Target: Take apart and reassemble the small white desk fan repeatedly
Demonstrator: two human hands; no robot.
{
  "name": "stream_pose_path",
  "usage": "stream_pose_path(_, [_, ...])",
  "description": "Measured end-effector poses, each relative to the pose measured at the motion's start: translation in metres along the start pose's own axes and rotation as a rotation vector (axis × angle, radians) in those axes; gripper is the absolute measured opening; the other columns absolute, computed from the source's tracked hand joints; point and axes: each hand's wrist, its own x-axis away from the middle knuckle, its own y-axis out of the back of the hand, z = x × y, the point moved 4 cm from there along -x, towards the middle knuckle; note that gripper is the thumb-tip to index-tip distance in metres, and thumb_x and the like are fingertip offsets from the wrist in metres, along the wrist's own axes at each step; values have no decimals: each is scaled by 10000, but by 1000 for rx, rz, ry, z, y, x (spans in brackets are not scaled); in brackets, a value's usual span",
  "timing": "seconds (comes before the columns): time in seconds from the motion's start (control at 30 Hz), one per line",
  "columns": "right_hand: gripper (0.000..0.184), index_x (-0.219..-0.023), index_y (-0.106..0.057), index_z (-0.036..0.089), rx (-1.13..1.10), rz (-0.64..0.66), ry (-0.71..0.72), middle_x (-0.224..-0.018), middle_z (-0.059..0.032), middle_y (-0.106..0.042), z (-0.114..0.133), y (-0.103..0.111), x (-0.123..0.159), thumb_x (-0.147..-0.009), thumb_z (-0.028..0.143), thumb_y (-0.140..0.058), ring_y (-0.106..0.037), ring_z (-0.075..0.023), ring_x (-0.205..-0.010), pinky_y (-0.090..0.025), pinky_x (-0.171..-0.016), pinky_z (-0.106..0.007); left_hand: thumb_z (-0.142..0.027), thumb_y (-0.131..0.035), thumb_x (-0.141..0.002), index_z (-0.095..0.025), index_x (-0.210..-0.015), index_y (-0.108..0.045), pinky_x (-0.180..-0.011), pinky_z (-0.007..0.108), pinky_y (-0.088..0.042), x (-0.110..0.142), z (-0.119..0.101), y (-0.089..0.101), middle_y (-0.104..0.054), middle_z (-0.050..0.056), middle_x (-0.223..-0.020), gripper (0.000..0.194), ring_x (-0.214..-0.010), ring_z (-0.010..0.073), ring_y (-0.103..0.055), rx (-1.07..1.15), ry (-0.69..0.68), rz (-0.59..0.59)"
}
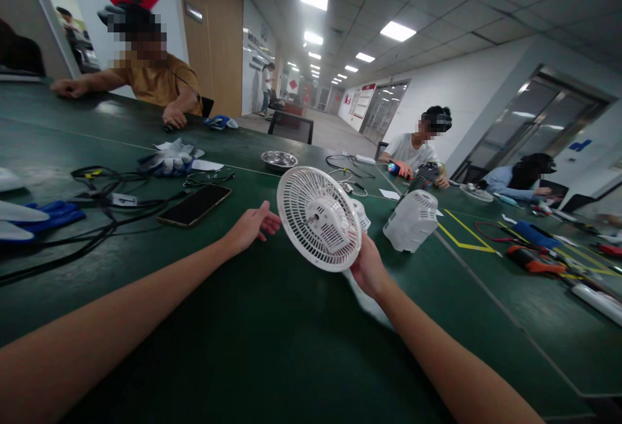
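Observation:
A white fan assembly point(296, 233) with a round slotted grille and a metal shaft at its centre is held up above the green table. My right hand point(370, 267) grips it at the lower right, fingers partly hidden behind the grille. To the left of the grille, my left hand point(255, 224) is empty, its fingers apart and not touching the fan. Behind and right of the fan, a white plastic housing point(412, 222) with slots stands on the table.
A dark phone point(195, 205), black cables point(109, 216) and work gloves point(172, 157) lie to the left. Beyond the fan sits a metal bowl point(278, 161). An orange-and-black meter point(534, 260) is at the right. Several people sit around the table point(272, 359).

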Motion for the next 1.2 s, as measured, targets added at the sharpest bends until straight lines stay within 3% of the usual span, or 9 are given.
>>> stream_pose_path(0.1, [361,-1050,-525,267,185,-102,187,-845,16,-642,9,17,-2,-791,456,-692,-609,-188,-753,-487,-656,-297,-796,-316,-849,-136,-940,-734,-611,308,-482,-3,6,0,-739,128,-904,787,-782,235,-665,185,61,76])
stream_pose_path(0.3, [406,-999,-519,248,604,3,388,-911,-10,-611,17,22,2,-733,421,-770,-577,-181,-785,-480,-735,-318,-704,-430,-891,-122,-913,-745,-827,356,-520,6,-3,-13,-767,129,-922,661,-871,249,-705,442,161,235])
stream_pose_path(0.43, [464,-1008,-548,247,806,86,448,-967,-34,-627,16,11,4,-688,466,-802,-596,-214,-839,-488,-804,-371,-387,-676,-867,-124,-960,-745,-807,326,-549,7,-2,-13,-769,118,-954,287,-827,206,-717,431,257,173])
stream_pose_path(0.6, [407,-1101,-558,246,838,143,490,-1068,-58,-630,17,11,2,-787,448,-720,-604,-241,-945,-486,-880,-405,-310,-717,-849,-96,-920,-748,-694,296,-569,5,-1,-11,-761,116,-860,227,-720,175,-708,418,303,102])
stream_pose_path(0.77, [489,-1247,-509,216,942,-233,564,-1215,-124,-575,14,47,-18,-818,387,-668,-554,-290,-1107,-470,-952,-453,-335,-699,-864,-98,-892,-742,-652,275,-557,5,0,-12,-756,101,-832,242,-680,157,-698,363,315,77])
stream_pose_path(0.87, [692,-1367,-429,192,1020,-353,534,-1324,-157,-528,3,73,-36,-760,368,-709,-510,-317,-1207,-406,-1046,-511,-366,-720,-839,-117,-921,-730,-640,273,-554,2,2,-12,-753,81,-813,262,-684,162,-700,327,254,54])
stream_pose_path(0.97, [739,-1377,-418,201,1025,-300,452,-1346,-144,-537,-10,88,-50,-720,334,-727,-527,-306,-1211,-397,-1057,-514,-384,-753,-798,-148,-1118,-681,-709,313,-573,-1,5,-12,-761,97,-958,403,-794,200,-724,270,180,16])
stream_pose_path(1.1, [716,-1325,-462,225,959,-257,309,-1212,-97,-621,-18,94,-57,-676,337,-745,-624,-249,-1019,-477,-946,-452,-481,-745,-771,-174,-1345,-544,-808,366,-567,-2,5,-9,-676,149,-1236,681,-1003,270,-700,40,90,-46])
stream_pose_path(1.2, [735,-1263,-510,227,773,-321,193,-1029,-48,-661,-17,94,-55,-599,353,-800,-640,-212,-838,-514,-840,-400,-533,-656,-824,-187,-1364,-545,-997,427,-477,3,-6,-8,-590,149,-1362,651,-1204,307,-595,-232,-81,-67])
